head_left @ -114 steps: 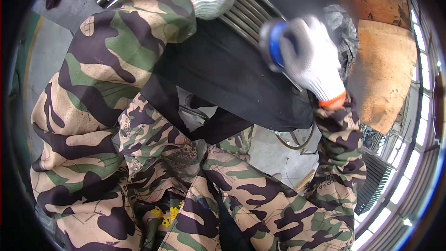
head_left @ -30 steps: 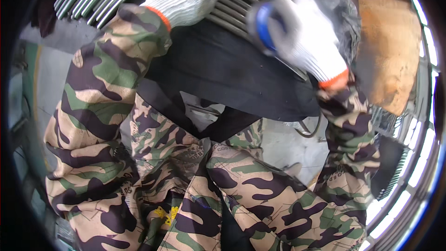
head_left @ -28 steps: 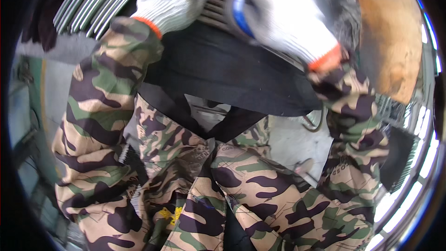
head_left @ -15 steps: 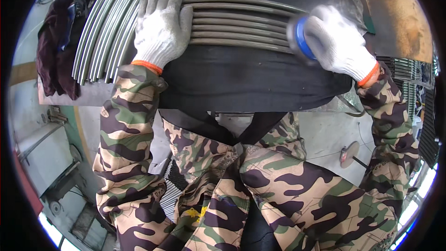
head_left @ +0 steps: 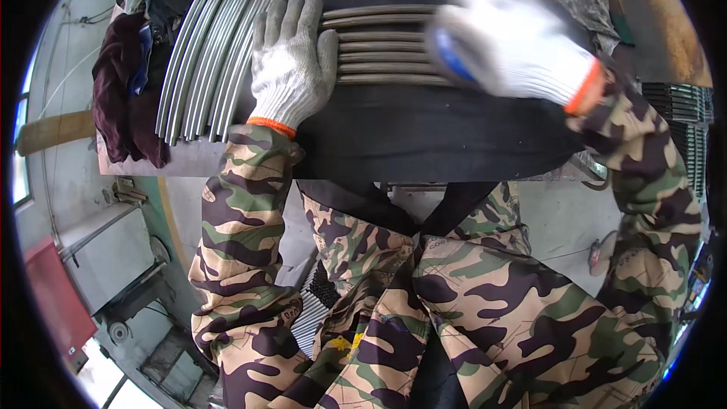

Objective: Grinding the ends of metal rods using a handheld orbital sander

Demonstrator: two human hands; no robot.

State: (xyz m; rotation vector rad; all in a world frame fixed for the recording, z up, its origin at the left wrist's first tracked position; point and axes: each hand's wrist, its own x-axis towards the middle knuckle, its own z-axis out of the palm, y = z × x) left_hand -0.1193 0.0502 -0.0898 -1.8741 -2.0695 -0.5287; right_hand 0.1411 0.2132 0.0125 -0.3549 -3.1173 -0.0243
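Several slim metal rods (head_left: 385,57) lie side by side across a black cloth (head_left: 424,132). My left hand (head_left: 292,64), in a white knit glove with an orange cuff, rests flat on their left ends with the fingers stretched out. My gloved right hand (head_left: 519,42) is blurred by motion over the right part of the rods. It grips a rounded blue-and-grey pad (head_left: 454,57) whose exact kind I cannot make out. The pad hides the rods' right ends. Left of my left hand, a bundle of shinier metal rods (head_left: 219,45) lies lengthwise.
A dark maroon cloth (head_left: 121,98) hangs over the table's left edge. Grey crumpled fabric (head_left: 587,0) and a rusty brown sheet (head_left: 651,15) are at the far right. More stacked rods (head_left: 678,106) stand beyond the right arm. Below left is a pale machine cabinet (head_left: 113,257).
My right hand has swept the pad leftward along the rods. The left hand stays on their left ends. The whole view has shifted slightly.
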